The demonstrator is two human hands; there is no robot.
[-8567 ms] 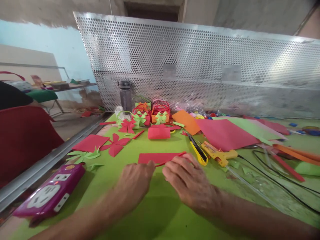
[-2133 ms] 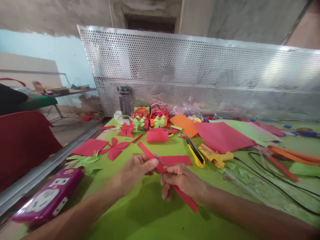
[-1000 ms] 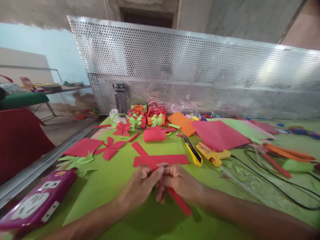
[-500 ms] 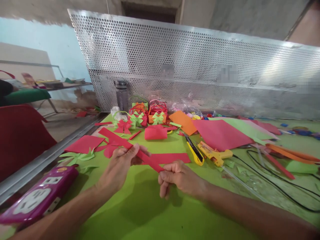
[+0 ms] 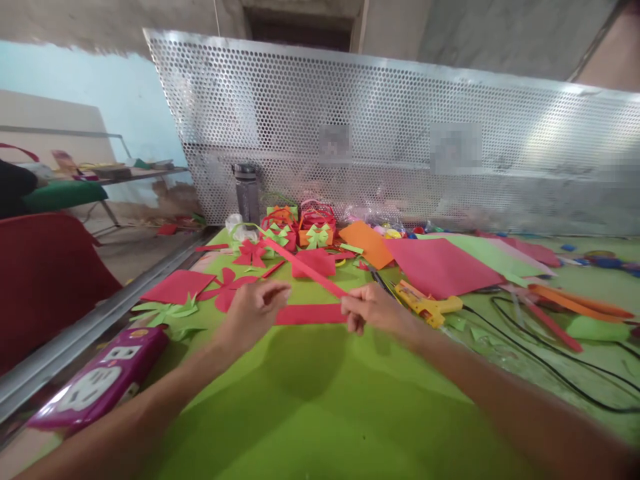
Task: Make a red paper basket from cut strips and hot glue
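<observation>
My right hand (image 5: 373,308) pinches the lower end of a narrow red paper strip (image 5: 313,272), which slants up and away to the left, above the table. My left hand (image 5: 256,305) is off the strip, its fingers loosely curled and apart, holding nothing. Below and between the hands, a wider red paper strip (image 5: 313,314) lies flat on the green table surface (image 5: 320,407). A folded red paper piece (image 5: 314,263) sits just behind the raised strip. Red petal-shaped cutouts (image 5: 230,287) lie beyond my left hand.
A yellow glue gun (image 5: 427,303) with a black cord lies right of my right hand. Small paper bags with bows (image 5: 317,233) and a bottle (image 5: 247,193) stand at the back before a perforated metal panel (image 5: 390,133). A purple power strip (image 5: 107,377) lies at left.
My left hand has let go of the narrow red strip and moved slightly left. My right hand has moved up and to the right, still holding the strip by its end.
</observation>
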